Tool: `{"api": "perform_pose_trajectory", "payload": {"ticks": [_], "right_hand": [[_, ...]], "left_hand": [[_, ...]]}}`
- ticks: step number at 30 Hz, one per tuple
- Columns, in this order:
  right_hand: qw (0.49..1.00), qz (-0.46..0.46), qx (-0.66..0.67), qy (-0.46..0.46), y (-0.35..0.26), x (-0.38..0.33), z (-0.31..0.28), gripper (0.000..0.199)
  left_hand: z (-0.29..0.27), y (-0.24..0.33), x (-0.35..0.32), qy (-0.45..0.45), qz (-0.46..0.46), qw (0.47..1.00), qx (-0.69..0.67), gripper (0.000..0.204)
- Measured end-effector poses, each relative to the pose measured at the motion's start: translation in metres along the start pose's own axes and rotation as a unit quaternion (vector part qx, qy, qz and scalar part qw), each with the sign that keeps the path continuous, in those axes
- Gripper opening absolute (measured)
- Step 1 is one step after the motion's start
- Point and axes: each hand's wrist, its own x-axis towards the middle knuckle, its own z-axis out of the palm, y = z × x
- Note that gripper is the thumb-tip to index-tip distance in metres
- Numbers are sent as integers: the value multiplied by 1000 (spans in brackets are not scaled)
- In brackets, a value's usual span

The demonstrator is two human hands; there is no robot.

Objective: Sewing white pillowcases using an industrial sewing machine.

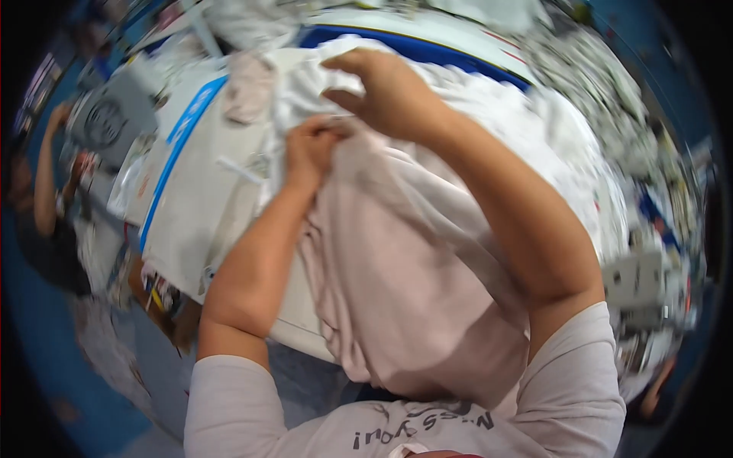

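Observation:
A pale pink garment (pixel 405 282) hangs from the white table (pixel 195 206) down toward my lap. My left hand (pixel 311 149) is closed on its upper edge, bunching the cloth. Just above and to the right, my right hand (pixel 385 91) hovers with fingers curled and apart, touching white fabric (pixel 527 114) heaped behind the pink piece. Whether the right hand grips anything is blurred.
The table has a blue stripe (pixel 183 130) along its left edge. Another person's arm (pixel 42 183) shows at the far left by a grey machine (pixel 107 118). Cluttered piles (pixel 657 229) line the right side. A small pinkish cloth (pixel 248 88) lies at the table's back.

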Motion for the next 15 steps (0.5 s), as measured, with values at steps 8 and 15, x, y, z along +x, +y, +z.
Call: {"api": "perform_pose_trajectory", "payload": {"ticks": [8,15], "right_hand": [[995,73,50,40,-129,-336,-96,45],[904,381,13,195,-180,-542,-120,30]], "left_hand": [[-17,-52,29,28,7,989,145,19],[-92,-11,64,39,-75,996,-42,15]]}}
